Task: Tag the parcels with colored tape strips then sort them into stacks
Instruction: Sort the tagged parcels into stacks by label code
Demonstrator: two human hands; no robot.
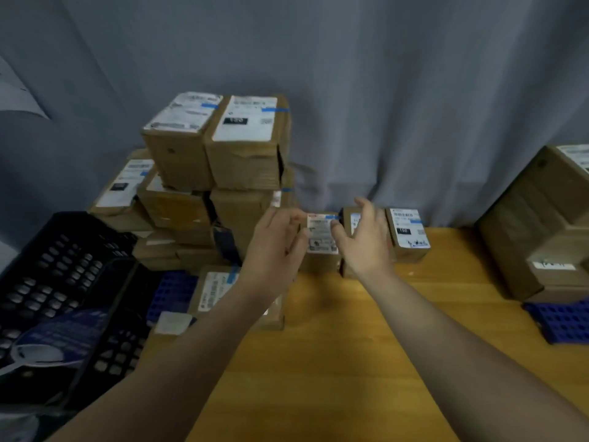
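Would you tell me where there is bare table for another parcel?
The wooden table is bare in front, between the flat parcel at left and the blue tray at right. A narrower gap lies between the small parcel and the right stack. The left, by the black crate, is crowded.

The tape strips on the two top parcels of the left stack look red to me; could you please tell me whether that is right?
Not quite. The tape strips on the two top parcels of the left stack are blue, not red. The head view shows one blue strip across the edge of each white label.
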